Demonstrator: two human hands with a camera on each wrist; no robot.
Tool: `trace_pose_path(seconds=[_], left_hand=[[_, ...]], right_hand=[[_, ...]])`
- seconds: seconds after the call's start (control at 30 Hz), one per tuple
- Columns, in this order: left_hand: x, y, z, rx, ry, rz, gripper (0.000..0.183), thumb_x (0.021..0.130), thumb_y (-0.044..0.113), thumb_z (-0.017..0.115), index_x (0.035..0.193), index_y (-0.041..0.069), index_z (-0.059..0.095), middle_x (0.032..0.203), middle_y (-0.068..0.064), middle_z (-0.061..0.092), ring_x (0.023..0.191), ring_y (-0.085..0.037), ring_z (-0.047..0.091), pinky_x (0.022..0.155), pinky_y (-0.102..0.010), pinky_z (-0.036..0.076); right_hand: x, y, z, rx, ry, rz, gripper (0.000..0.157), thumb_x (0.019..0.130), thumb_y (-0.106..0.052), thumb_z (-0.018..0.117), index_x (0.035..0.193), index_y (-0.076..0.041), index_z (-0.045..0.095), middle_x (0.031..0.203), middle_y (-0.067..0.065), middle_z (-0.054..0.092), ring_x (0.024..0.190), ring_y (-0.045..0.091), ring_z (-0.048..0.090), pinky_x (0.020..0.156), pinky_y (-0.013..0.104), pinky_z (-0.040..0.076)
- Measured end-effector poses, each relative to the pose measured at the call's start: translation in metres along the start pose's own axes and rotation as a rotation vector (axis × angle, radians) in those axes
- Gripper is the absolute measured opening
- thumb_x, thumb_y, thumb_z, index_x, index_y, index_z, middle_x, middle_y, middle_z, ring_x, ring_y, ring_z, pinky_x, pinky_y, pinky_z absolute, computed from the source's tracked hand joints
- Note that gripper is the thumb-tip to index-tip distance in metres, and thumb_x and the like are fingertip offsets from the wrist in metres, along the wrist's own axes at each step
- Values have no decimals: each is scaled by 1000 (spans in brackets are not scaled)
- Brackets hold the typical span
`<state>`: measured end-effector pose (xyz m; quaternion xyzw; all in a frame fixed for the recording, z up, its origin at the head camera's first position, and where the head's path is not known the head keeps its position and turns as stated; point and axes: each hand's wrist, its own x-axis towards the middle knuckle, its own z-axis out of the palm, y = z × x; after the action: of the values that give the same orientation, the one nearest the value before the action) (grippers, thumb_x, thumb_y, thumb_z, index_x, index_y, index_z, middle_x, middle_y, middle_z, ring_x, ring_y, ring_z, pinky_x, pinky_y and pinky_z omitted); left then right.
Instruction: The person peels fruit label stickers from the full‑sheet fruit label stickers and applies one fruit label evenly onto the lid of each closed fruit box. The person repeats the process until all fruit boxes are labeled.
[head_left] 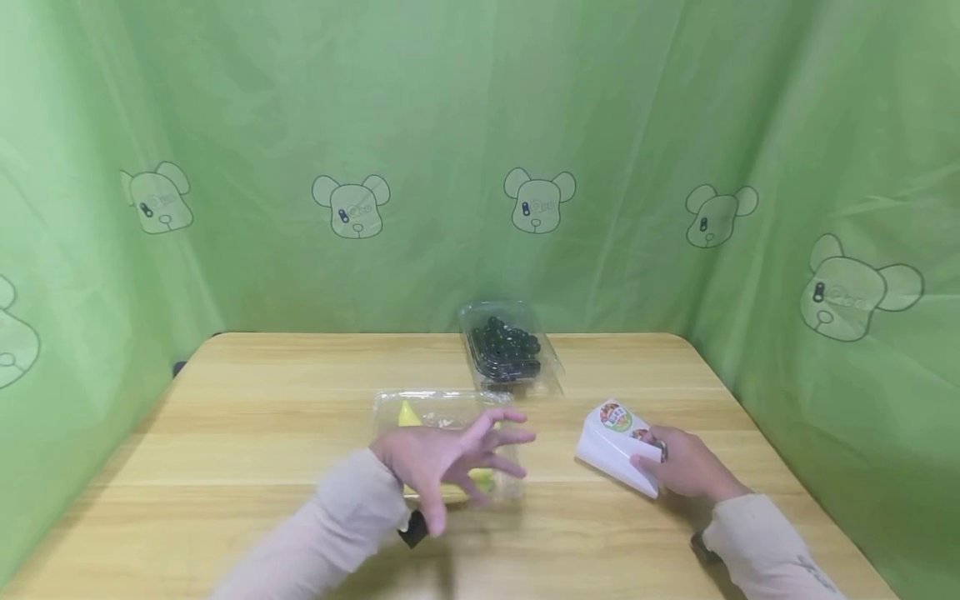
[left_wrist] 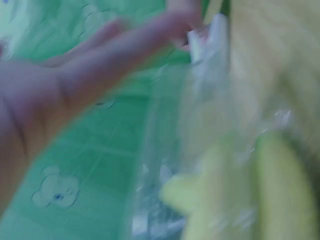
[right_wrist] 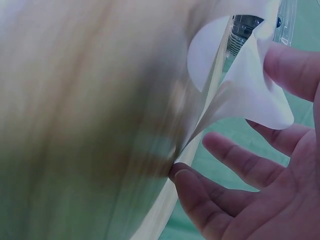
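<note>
My left hand (head_left: 457, 458), fingers spread, hovers over a clear plastic container (head_left: 442, 395) and partly hides it. Yellow banana-shaped fruit (head_left: 407, 415) lies inside; the left wrist view shows this fruit (left_wrist: 285, 190) blurred behind clear plastic. No object is in the left fingers. On the right, my right hand (head_left: 693, 462) pinches a curled white sheet of stickers (head_left: 609, 450) between thumb and fingers. Round colourful labels show on its upper side. In the right wrist view the thumb presses the bent sheet (right_wrist: 240, 95) from above, with fingers beneath its edge.
Toward the back edge of the wooden table (head_left: 285, 417) stands another clear container (head_left: 491, 310) holding dark grapes (head_left: 504, 346). A green curtain (head_left: 450, 100) printed with bear heads encloses the table at the back and both sides.
</note>
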<state>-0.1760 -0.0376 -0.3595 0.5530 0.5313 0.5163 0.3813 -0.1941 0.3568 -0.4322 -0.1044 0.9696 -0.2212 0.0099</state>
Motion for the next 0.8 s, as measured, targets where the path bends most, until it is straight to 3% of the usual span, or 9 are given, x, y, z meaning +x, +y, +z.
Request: trace_pose_path(seconds=[0.07, 0.13, 0.23, 0.27, 0.33, 0.43, 0.63, 0.8], left_hand=[[11, -6, 6, -10, 180, 69, 123, 71, 50, 81, 142, 10, -12, 158, -15, -11, 143, -28, 21, 102, -46, 44], [24, -11, 12, 10, 441, 52, 103, 80, 36, 79, 141, 10, 1, 159, -12, 4, 140, -29, 28, 103, -43, 44], [42, -15, 19, -33, 818, -113, 74, 85, 14, 73, 140, 14, 23, 150, -10, 30, 129, -28, 45, 100, -38, 47], [48, -17, 21, -60, 914, -164, 68, 86, 10, 72, 138, 14, 29, 145, -11, 36, 123, -28, 51, 99, -38, 48], [59, -21, 24, -123, 1044, -229, 62, 86, 8, 71, 137, 12, 36, 139, -15, 43, 114, -28, 57, 98, -39, 49], [73, -24, 27, -145, 1121, -265, 63, 85, 9, 73, 138, 6, 38, 136, -19, 45, 107, -27, 60, 97, -39, 49], [92, -22, 34, -189, 1177, -272, 65, 85, 12, 73, 139, 1, 38, 132, -20, 47, 116, -32, 54, 101, -44, 46], [106, -25, 39, -208, 1246, -345, 65, 85, 17, 73, 138, -2, 40, 132, -23, 48, 113, -36, 56, 101, -49, 45]], right_hand=[[0, 1, 1, 3, 1, 1, 31, 86, -30, 72, 98, -3, 63, 90, 7, 65, 77, 20, 57, 67, 39, 51], [0, 2, 1, 7, 3, -3, 31, 86, -30, 72, 99, -3, 63, 90, 7, 65, 77, 21, 57, 68, 40, 52], [1, 2, 0, -1, 10, -10, 36, 86, -32, 71, 102, -1, 63, 92, 9, 66, 79, 23, 59, 70, 45, 53], [2, 3, 0, -6, 13, -14, 37, 87, -32, 71, 103, 0, 63, 93, 10, 66, 80, 24, 59, 72, 47, 53], [3, 2, 0, -13, 18, -15, 38, 86, -32, 71, 104, 1, 63, 94, 12, 66, 82, 26, 60, 74, 50, 53], [3, 2, 0, -16, 19, -20, 39, 86, -32, 71, 105, 1, 63, 96, 14, 66, 83, 27, 61, 74, 52, 53], [3, -1, 2, -8, 23, -23, 39, 86, -31, 72, 105, 2, 63, 96, 15, 66, 84, 30, 61, 76, 55, 52], [4, -1, 4, -15, 25, -26, 40, 86, -31, 71, 105, 3, 63, 94, 14, 66, 85, 32, 61, 77, 56, 52]])
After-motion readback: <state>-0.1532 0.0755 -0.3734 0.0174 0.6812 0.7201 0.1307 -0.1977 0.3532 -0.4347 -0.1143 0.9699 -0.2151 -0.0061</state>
